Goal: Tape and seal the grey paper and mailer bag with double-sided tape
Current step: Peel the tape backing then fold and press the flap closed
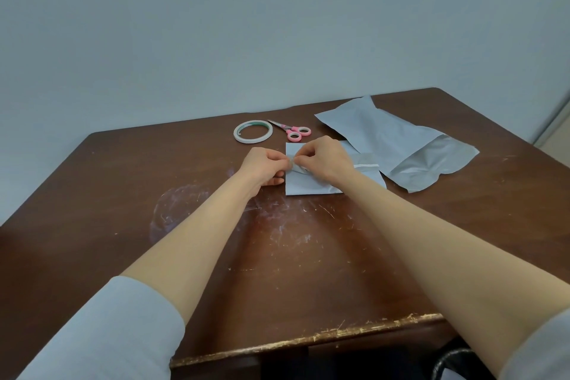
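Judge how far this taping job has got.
Done: a white tape strip sits on the grey paper. In hand: left hand and right hand pinch its flap, perhaps peeling backing. Left: sealing it; the mailer bag lies unheld, flap open.

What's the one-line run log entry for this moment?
step: taping grey paper sheet | left hand: pinches its raised edge | right hand: pinches same edge | white double-sided tape roll, pink-handled scissors: idle | grey plastic mailer bag: untouched

Brown wooden table point(92, 194), top scratched w/ whitish smears mid-way, front edge chipped. Pink-handled scissors point(293, 132) lay flat toward the far edge, blades pointing far-left. Pale blue-grey wall point(216, 25) stood behind. Dark object point(450, 364) at btm right, unclear.
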Demonstrator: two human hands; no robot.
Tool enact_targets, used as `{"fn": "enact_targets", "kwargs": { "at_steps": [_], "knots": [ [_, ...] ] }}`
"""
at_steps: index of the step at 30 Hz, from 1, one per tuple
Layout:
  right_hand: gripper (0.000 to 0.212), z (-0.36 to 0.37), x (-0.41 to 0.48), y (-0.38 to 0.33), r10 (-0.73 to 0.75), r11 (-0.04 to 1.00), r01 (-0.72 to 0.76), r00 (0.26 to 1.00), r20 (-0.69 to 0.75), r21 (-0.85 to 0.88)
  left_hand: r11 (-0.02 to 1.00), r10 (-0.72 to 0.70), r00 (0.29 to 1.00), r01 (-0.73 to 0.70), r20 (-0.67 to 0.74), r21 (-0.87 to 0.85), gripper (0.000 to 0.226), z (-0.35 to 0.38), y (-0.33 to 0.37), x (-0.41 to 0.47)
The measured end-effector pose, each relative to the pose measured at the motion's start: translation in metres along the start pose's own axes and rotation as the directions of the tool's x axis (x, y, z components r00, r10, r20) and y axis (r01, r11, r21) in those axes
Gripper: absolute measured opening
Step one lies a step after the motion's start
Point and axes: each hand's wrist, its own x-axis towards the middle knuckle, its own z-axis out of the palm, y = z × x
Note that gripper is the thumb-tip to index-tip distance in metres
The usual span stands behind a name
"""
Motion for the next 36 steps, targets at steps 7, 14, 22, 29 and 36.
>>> {"fn": "enact_targets", "kwargs": {
  "at_steps": [7, 14, 22, 29, 36],
  "knots": [
    [0.02, 0.0, 0.0008, 0.0001, 0.002, 1.0, -0.002, 1.0, 0.012, 0.016, 1.0, 0.003, 1.0, -0.003, 0.004, 0.0, 0.013, -0.0001, 0.0007, -0.0008],
    [0.02, 0.0006, 0.0035, 0.0005, 0.005, 1.0, -0.006, 1.0, 0.025, 0.024, 1.0, -0.001, 1.0, 0.001, 0.013, -0.003, 0.013, -0.0005, 0.001, -0.0009],
    [0.017, 0.0024, 0.0027, 0.0015, -0.018, 1.0, 0.017, 0.999, 0.043, 0.026, 0.998, -0.058, 0.998, 0.058, -0.014, -0.032, 0.018, 0.0017, 0.0046, -0.0002],
    [0.013, 0.0034, 0.0021, -0.0003, 0.027, 0.998, -0.029, 0.999, 0.03, 0.049, 0.999, -0.051, 0.999, 0.051, -0.015, -0.001, 0.018, -0.0007, -0.0011, 0.003],
    [0.019, 0.0035, -0.0002, -0.0043, 0.045, 0.997, -0.047, 0.999, 0.022, 0.066, 0.999, -0.046, 0.999, 0.046, -0.008, 0.019, 0.012, -0.002, -0.0006, 0.0008]
  ]
}}
